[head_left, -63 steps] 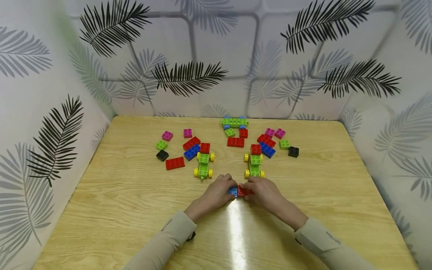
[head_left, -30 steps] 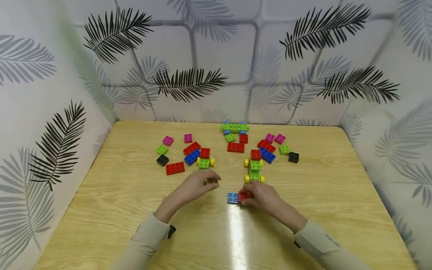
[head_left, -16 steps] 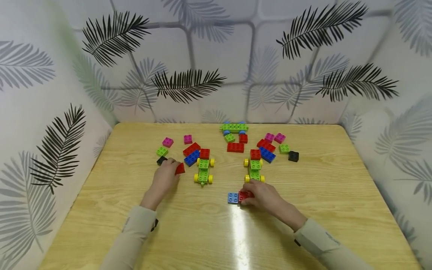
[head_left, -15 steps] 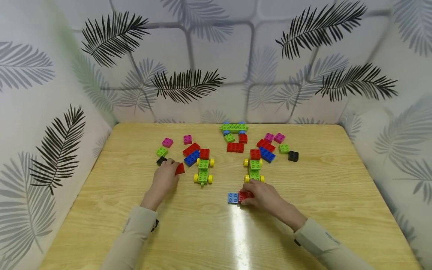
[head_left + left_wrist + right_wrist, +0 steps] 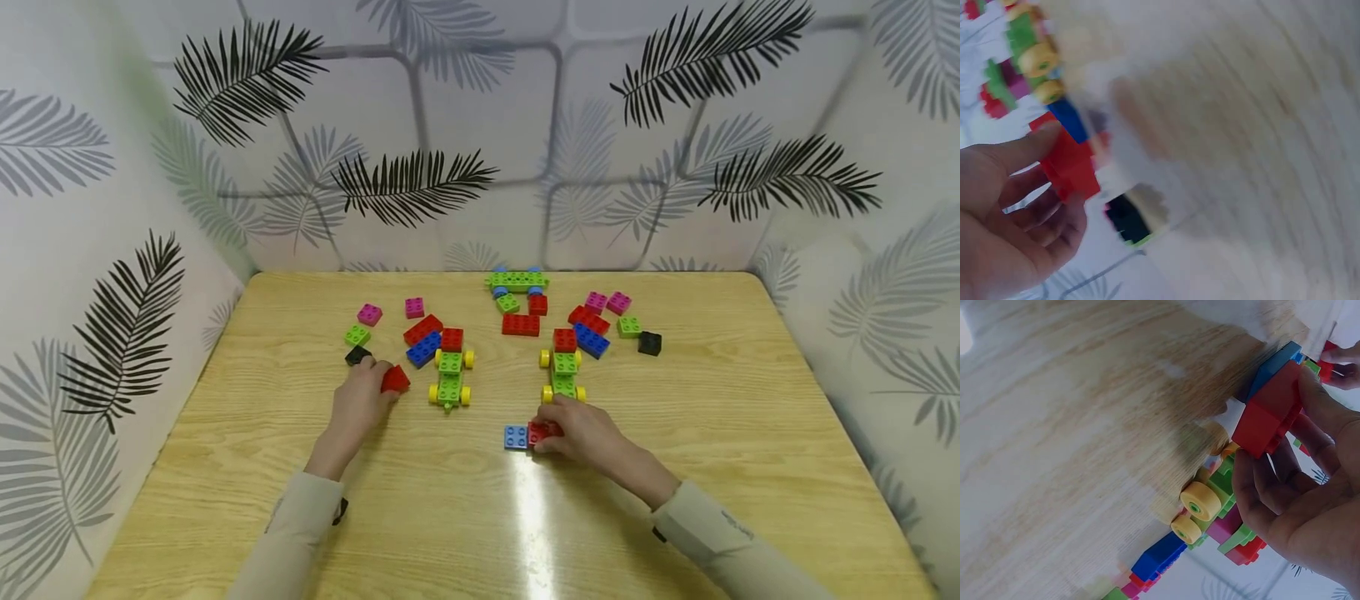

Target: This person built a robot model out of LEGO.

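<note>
wooden table point(image 5: 225, 433) filling the frame's lower half | right hand point(image 5: 588, 433) at centre curling round red-and-blue joined bricks point(image 5: 525, 435) | left hand point(image 5: 358, 402) at centre-left pinching long red brick point(image 5: 395, 380), beside black brick point(image 5: 357, 355)

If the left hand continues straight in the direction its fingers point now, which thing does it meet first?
Probably the blue brick beside the red bricks. The left hand, which grips a red brick, points away from the person and slightly right. The black brick lies just left of that line. Depth is unclear.
</note>
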Demonstrator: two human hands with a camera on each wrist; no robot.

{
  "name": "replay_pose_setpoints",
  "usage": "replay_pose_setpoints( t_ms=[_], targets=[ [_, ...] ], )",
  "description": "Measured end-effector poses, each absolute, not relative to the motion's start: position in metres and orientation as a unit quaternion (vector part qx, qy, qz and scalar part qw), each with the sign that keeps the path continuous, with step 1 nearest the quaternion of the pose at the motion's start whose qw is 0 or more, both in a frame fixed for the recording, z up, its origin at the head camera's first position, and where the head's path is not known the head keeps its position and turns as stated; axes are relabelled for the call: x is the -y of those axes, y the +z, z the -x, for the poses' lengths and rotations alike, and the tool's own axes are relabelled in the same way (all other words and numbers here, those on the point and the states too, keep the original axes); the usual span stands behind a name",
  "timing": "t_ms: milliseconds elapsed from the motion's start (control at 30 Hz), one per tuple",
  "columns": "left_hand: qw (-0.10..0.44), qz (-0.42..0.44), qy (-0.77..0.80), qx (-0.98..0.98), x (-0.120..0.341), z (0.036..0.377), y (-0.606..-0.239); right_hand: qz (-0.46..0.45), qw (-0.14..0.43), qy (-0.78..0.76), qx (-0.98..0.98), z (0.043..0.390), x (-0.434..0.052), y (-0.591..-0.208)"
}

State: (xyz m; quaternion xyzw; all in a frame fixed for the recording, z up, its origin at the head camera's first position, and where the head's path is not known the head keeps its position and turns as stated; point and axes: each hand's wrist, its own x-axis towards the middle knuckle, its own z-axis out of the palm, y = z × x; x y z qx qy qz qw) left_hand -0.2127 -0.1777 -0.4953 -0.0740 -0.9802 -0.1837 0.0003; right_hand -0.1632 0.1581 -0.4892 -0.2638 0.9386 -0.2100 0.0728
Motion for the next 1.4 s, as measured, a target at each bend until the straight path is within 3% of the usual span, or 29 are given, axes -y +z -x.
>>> replay_pose_setpoints(
  t_ms=[133,300,467,667,1400],
  targets=[
    [0.036,0.096,-0.244,0.964,0.173,0.197,-0.478,0.262,0.078,-0.209,-0.939,0.163,-0.158,-0.489],
    [0.070,0.188,-0.309,0.930,0.146,0.174,-0.464,0.264,0.082,-0.212,-0.937,0.164,-0.158,-0.488],
    [0.012,0.272,-0.310,0.911,0.110,0.164,-0.476,0.259,0.081,-0.214,-0.938,0.166,-0.157,-0.490],
    [-0.057,0.307,-0.292,0.904,0.079,0.167,-0.493,0.260,0.077,-0.208,-0.940,0.166,-0.157,-0.491],
    [-0.045,0.345,-0.243,0.906,0.056,0.175,-0.506,0.268,0.065,-0.210,-0.938,0.165,-0.158,-0.492]
  ],
)
